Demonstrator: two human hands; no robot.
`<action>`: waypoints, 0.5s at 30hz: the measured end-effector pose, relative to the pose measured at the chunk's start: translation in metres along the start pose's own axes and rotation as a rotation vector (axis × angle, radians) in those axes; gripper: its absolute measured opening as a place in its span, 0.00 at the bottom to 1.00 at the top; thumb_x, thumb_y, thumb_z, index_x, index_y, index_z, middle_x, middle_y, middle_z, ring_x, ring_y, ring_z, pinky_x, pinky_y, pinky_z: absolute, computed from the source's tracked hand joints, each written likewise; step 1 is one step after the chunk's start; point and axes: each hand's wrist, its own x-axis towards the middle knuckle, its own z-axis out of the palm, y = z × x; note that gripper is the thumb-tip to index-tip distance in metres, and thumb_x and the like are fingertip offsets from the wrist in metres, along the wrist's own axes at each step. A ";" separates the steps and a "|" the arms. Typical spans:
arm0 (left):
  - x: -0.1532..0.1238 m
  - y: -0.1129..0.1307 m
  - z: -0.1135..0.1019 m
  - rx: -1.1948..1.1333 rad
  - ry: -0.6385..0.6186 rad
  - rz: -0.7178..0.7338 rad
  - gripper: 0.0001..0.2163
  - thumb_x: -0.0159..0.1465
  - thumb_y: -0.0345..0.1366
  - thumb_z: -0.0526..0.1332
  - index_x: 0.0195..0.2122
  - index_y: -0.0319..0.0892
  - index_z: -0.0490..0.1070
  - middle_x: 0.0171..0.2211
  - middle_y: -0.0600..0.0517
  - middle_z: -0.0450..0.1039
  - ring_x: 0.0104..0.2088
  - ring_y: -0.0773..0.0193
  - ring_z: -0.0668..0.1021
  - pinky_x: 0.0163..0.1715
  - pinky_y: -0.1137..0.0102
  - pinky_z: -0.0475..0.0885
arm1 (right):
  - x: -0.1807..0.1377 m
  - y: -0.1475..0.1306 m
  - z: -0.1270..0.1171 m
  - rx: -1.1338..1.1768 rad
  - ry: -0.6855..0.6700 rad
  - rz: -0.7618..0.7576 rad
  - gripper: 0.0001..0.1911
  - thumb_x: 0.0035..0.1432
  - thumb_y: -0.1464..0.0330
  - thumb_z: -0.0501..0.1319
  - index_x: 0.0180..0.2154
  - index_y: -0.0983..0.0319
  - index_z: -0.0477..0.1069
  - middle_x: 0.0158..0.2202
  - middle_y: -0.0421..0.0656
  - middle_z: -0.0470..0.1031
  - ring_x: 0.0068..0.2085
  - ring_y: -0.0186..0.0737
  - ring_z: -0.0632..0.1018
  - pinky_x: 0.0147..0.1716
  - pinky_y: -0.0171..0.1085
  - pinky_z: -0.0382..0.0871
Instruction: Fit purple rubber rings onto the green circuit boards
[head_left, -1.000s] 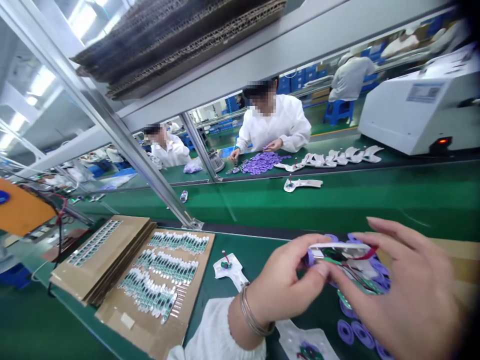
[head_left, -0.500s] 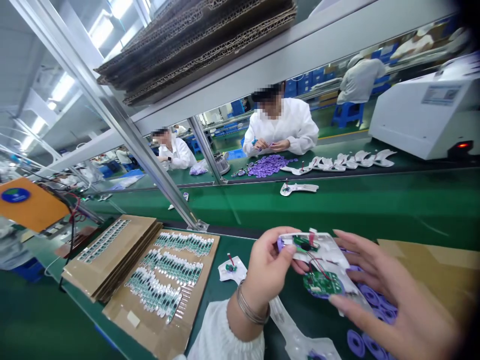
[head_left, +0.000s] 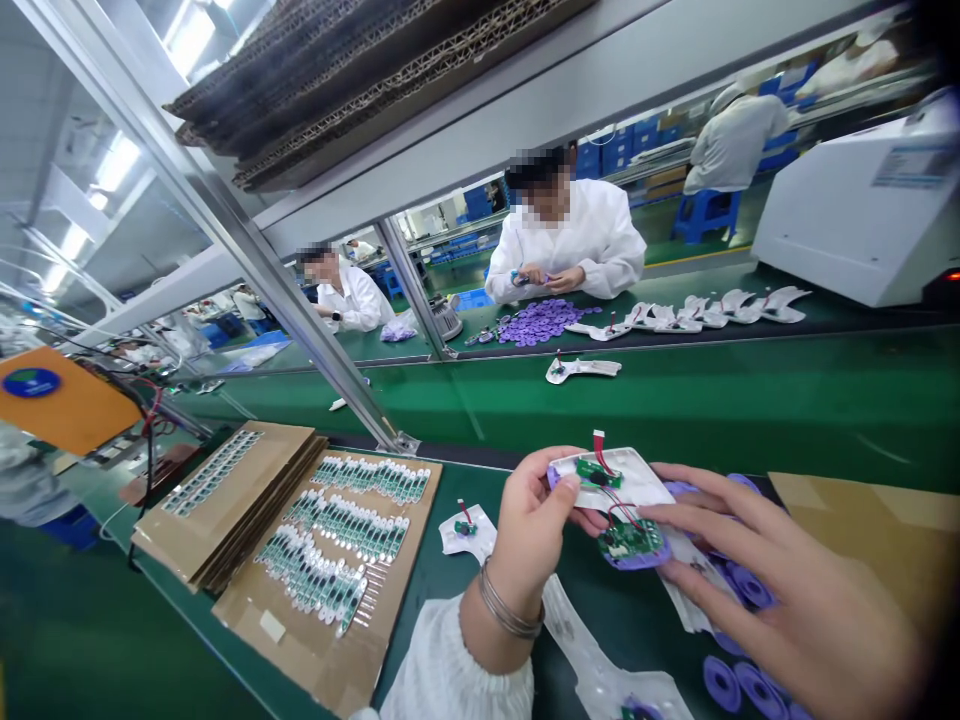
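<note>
My left hand (head_left: pixel 536 520) grips the end of a white plastic housing (head_left: pixel 637 480), thumb on top. Inside that housing sits a small green board with a red wire and white connector (head_left: pixel 598 440) sticking up. Thin red wires run to a second green circuit board (head_left: pixel 630 540) in a purple holder, hanging at the housing's lower side. My right hand (head_left: pixel 757 570) has its index finger and thumb closed on the right edge of this circuit board; its other fingers lie behind, by the housing. Another white housing (head_left: pixel 570 620) lies below my left wrist, partly hidden by it.
Purple rings (head_left: pixel 724 685) lie under my right hand, beside a cardboard sheet (head_left: pixel 862 530). At left, a cardboard sheet (head_left: pixel 300 640) bears rows of small boards. A metal post (head_left: pixel 300 320) rises behind. Across the green belt (head_left: pixel 487 400), a co-worker (head_left: pixel 570 240) handles small parts.
My right index finger and thumb have come together on the circuit board's edge. The housing has tilted a little, and its red wire stands more upright. The view has shifted slightly.
</note>
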 end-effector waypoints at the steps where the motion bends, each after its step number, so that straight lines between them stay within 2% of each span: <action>1: 0.001 -0.001 -0.001 0.011 0.002 0.002 0.21 0.55 0.45 0.68 0.45 0.36 0.71 0.25 0.50 0.75 0.21 0.66 0.76 0.23 0.72 0.72 | 0.000 0.000 0.002 -0.015 0.001 -0.009 0.17 0.63 0.53 0.53 0.47 0.50 0.74 0.58 0.42 0.67 0.49 0.50 0.76 0.37 0.45 0.76; 4: 0.002 -0.003 -0.003 0.052 0.004 -0.002 0.21 0.57 0.46 0.67 0.45 0.36 0.70 0.24 0.51 0.74 0.21 0.66 0.76 0.24 0.72 0.72 | 0.000 -0.001 0.007 -0.020 0.023 -0.046 0.17 0.62 0.54 0.54 0.48 0.50 0.73 0.54 0.45 0.70 0.50 0.53 0.75 0.44 0.50 0.73; 8: 0.003 -0.005 -0.002 0.106 -0.021 -0.030 0.18 0.58 0.44 0.66 0.44 0.37 0.71 0.27 0.51 0.73 0.21 0.69 0.75 0.24 0.74 0.72 | 0.001 -0.002 0.007 0.085 0.057 -0.026 0.13 0.60 0.54 0.58 0.41 0.51 0.76 0.45 0.43 0.75 0.44 0.48 0.78 0.40 0.43 0.76; 12: 0.006 -0.020 -0.008 0.185 -0.128 -0.120 0.19 0.57 0.45 0.66 0.44 0.37 0.72 0.26 0.52 0.72 0.21 0.70 0.74 0.22 0.74 0.72 | 0.006 0.001 0.012 0.307 -0.015 0.222 0.15 0.58 0.53 0.61 0.37 0.57 0.75 0.32 0.42 0.78 0.29 0.41 0.80 0.23 0.34 0.75; 15: 0.009 -0.037 -0.017 0.244 -0.154 -0.179 0.22 0.56 0.47 0.66 0.45 0.35 0.71 0.22 0.53 0.71 0.20 0.68 0.75 0.22 0.73 0.73 | 0.009 0.005 0.025 0.562 -0.115 0.367 0.15 0.60 0.55 0.60 0.38 0.60 0.74 0.31 0.44 0.78 0.29 0.40 0.79 0.23 0.33 0.75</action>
